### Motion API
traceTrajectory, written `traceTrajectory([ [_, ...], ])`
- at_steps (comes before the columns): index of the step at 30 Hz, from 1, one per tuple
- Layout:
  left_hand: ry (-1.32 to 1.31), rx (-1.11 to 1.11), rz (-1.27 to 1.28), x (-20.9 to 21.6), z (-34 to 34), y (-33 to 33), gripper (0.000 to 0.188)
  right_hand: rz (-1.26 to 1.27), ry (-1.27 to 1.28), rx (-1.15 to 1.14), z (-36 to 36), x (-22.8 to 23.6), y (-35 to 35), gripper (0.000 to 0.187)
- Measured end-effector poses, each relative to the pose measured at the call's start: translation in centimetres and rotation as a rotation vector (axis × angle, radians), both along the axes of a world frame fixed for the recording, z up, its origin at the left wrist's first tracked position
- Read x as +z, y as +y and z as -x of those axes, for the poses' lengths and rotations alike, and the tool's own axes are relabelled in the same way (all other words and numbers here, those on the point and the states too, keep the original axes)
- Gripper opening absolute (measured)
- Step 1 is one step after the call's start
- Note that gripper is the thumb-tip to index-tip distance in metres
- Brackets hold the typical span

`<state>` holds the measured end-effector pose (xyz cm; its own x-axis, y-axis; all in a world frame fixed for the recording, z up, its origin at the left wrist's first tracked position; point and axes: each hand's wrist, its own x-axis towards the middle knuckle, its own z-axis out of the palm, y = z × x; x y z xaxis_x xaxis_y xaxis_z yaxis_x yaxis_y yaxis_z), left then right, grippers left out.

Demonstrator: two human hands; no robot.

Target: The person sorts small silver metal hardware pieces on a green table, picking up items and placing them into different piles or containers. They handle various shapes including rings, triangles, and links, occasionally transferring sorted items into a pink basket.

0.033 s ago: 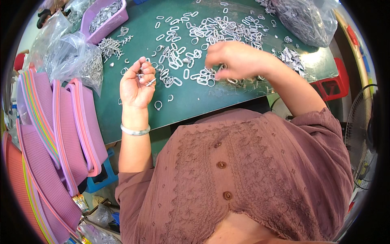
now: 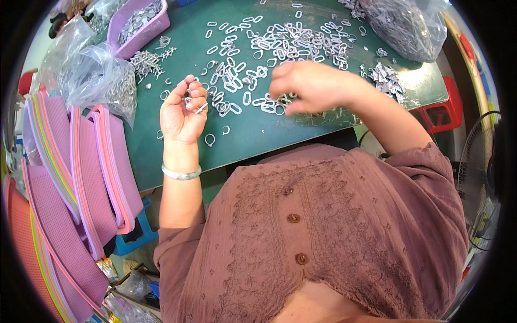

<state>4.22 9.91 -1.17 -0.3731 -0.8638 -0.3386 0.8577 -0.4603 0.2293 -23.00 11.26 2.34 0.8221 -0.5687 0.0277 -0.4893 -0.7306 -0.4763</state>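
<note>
My left hand is turned palm up above the near left part of the green table, its fingers curled round a few small silver metal pieces. One thin piece sticks out by the fingertips. My right hand reaches over the near edge of a heap of silver oval links, back upward and fingers bent down. Small links and rings lie right beside its fingertips. Whatever its fingers grip is hidden. Loose rings, such as one ring, are scattered near my left wrist.
A purple basket of grey metal parts and clear plastic bags stand at the left. At far right are a bulging bag and a pile of pointed pieces. Stacked purple baskets flank the table; a fan is at right.
My right hand has shifted slightly down at the heap's edge, its fingers changing their bend. My left hand has moved a touch to the right, still curled round the small metal pieces.
</note>
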Motion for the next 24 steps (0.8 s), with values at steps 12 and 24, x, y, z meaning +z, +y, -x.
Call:
traceTrajectory([
  [12,0.464,0.392,-0.092,0.1,-2.3,-0.2,0.023,-0.089,-0.141,-0.083,-0.4,-0.7,-0.1,0.008],
  [24,0.689,0.302,-0.018,-0.7,-3.2,-0.5,0.023,-1.092,-0.747,-0.396,-2.7,-0.5,-1.1,0.030],
])
